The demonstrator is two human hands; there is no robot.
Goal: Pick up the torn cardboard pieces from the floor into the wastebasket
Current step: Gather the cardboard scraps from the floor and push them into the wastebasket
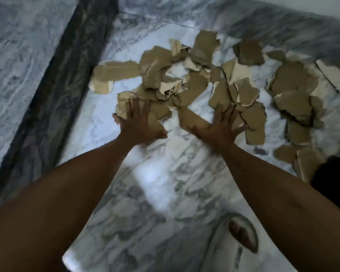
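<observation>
Both hands lie flat with fingers spread on the near edge of the cardboard pieces (185, 83) scattered on the floor (165, 173), left hand (141, 122) and right hand (220, 126) flanking the middle heap, which stretches away and rightward.

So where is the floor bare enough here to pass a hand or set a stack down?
Bare marble floor lies between the forearms, near of both hands. A small gap sits between the left hand and right hand. Beyond them the cardboard pieces crowd the floor, rightward especially. The dark strip borders the left.

Dim, motion-blurred throughout; glare patch on marble floor (155, 173); edges warped.
</observation>
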